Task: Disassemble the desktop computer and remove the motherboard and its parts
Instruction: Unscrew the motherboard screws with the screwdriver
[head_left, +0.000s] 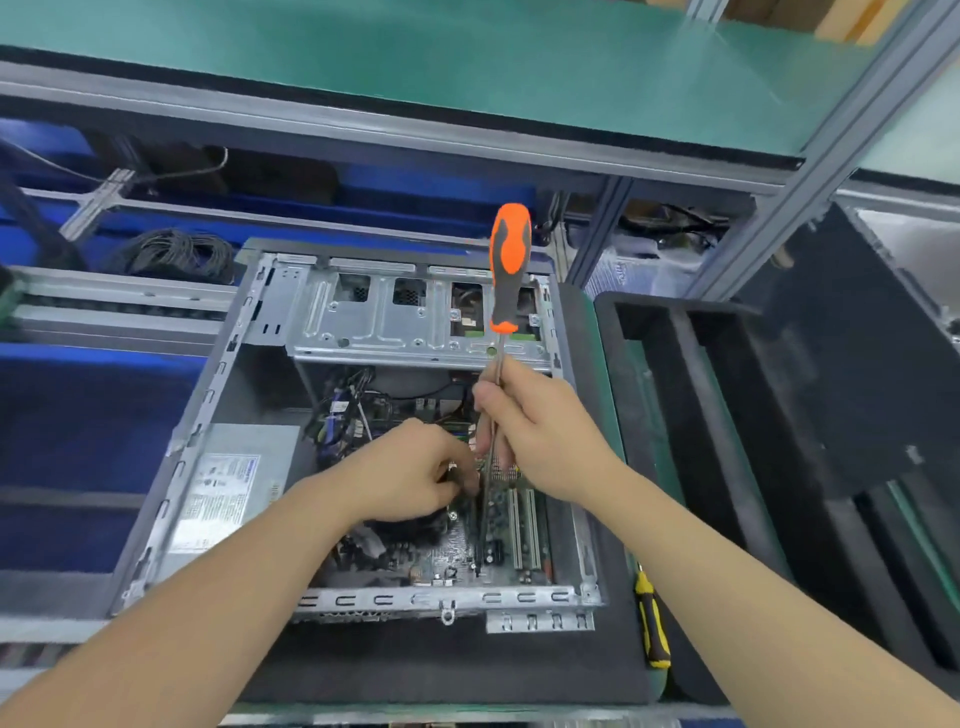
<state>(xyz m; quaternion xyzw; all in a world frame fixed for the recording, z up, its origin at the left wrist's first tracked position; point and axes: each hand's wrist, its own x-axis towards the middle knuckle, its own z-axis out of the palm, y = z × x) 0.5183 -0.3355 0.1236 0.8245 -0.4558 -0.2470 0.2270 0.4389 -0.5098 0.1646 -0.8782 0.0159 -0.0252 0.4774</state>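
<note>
Nearest: left hand (410, 473), fingers curled down onto motherboard (457, 551) inside open computer case (363, 598), grip unclear. Just right: right hand (535, 431), fingers wrapped round orange screwdriver (510, 265) shaft. Left of fingers, power-supply label (223, 493), unreadable.

Only one cam here: a wide-angle one riding on the person's head, looking forward and down, sitting close over the open grey metal computer case (363, 322), with the green-topped shelf (415, 62) curving across the top of frame.
</note>
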